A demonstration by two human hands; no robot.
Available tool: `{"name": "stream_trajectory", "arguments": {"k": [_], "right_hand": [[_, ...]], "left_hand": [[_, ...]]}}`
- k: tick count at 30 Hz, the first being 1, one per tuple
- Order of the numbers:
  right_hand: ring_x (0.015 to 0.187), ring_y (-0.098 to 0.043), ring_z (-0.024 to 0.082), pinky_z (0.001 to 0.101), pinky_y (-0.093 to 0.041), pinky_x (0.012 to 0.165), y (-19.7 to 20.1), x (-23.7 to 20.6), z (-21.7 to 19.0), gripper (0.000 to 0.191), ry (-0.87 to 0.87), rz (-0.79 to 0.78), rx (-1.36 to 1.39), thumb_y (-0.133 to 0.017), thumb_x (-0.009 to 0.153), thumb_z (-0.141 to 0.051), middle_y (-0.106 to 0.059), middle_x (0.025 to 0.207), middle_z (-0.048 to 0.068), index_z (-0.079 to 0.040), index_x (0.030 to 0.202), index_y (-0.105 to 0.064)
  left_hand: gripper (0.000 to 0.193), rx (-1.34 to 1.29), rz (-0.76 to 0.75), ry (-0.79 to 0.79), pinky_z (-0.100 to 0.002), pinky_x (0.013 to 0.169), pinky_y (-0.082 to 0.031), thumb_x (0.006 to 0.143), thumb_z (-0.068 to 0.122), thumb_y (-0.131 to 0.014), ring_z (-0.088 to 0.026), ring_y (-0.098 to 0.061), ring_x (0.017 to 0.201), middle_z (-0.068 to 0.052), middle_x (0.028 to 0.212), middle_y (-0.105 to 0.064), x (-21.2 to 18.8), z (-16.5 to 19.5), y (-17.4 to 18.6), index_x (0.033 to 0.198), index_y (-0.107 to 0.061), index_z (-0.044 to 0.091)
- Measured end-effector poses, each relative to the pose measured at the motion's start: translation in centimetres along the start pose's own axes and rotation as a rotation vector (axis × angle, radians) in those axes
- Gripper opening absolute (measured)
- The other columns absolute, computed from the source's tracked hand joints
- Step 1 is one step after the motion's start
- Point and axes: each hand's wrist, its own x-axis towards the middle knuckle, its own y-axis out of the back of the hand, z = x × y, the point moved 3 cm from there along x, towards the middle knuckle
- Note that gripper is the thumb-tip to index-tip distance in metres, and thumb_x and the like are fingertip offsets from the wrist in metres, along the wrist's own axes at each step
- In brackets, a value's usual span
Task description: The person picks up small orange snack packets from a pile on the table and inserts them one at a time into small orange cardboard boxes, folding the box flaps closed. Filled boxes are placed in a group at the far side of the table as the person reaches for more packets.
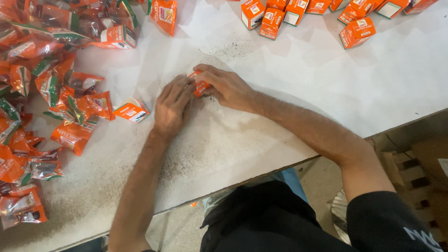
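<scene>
My left hand (171, 105) and my right hand (225, 86) meet near the middle of a white table (326, 84). Between them they hold a small orange carton (200, 87), mostly hidden by the fingers. My left hand lies flat with its fingertips on the carton's left side. The fingers of my right hand wrap over its top and right side. Another small orange and white carton (132, 111) lies open on the table just left of my left hand.
A heap of orange and green foil pouches (42, 93) covers the table's left side. Several closed orange cartons (298, 14) sit along the far edge at upper right. Dark powder specks dust the tabletop. The table's front edge runs diagonally; cardboard boxes (415, 163) stand below at right.
</scene>
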Motion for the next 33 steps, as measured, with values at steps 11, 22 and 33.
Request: {"name": "stream_trajectory", "arguments": {"k": [11,22,33], "right_hand": [[0.133,-0.054,0.041,0.0505,-0.05,0.109,2.2,-0.5,0.7,0.039,-0.034,0.216,-0.576,-0.075,0.09,-0.005,-0.05,0.148,0.015,-0.014,0.125,-0.06],[0.14,-0.041,0.045,0.0562,-0.035,0.115,-3.7,-0.9,-2.0,0.094,0.117,-0.032,-0.206,-0.082,0.077,-0.03,-0.035,0.155,0.028,0.004,0.15,-0.033],[0.129,-0.054,0.039,0.0508,-0.042,0.11,0.4,-0.4,3.9,0.064,-0.244,0.13,-0.003,-0.075,0.091,-0.019,-0.057,0.133,0.019,-0.002,0.141,-0.039]], "left_hand": [[0.045,0.471,0.105,-0.017,-0.063,0.122,-0.031,0.095,0.004,-0.075,-0.04,-0.046,0.144,-0.021,0.147,-0.056,-1.4,3.4,5.3,0.137,-0.058,0.003],[0.017,0.285,0.171,0.339,-0.042,0.061,-0.057,0.097,0.015,-0.071,-0.038,-0.072,0.074,-0.03,0.117,-0.07,0.3,2.3,3.9,0.107,-0.064,0.003],[0.073,0.505,0.016,-0.063,-0.047,0.088,-0.056,0.059,-0.003,-0.064,-0.043,-0.061,0.115,-0.022,0.136,-0.058,12.9,-11.1,-2.8,0.131,-0.057,0.009]]}}
